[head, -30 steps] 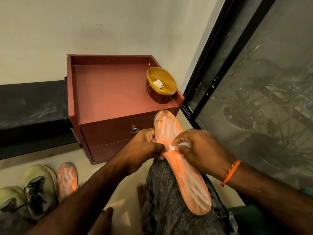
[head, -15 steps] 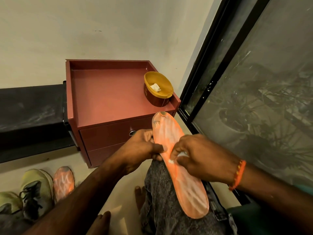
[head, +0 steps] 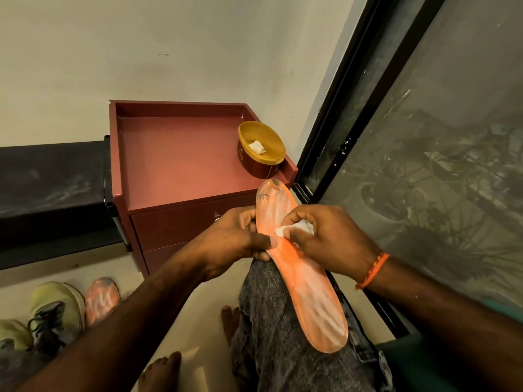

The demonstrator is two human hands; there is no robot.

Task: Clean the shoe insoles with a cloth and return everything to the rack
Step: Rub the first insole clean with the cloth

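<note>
Centrally, long orange foam insole point(head: 305, 281), streaked white, crumpled white cloth point(head: 294, 229) pressed on.

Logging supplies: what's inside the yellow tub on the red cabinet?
The yellow tub stands open on the red cabinet. One crumpled white wad lies inside. Anything beneath the wad, and the part of the floor behind the near wall, is hidden.

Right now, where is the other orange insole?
In the head view, the second orange foam insole lies on the floor at lower left, beside the yellow-green sneaker, left of the red cabinet.
</note>
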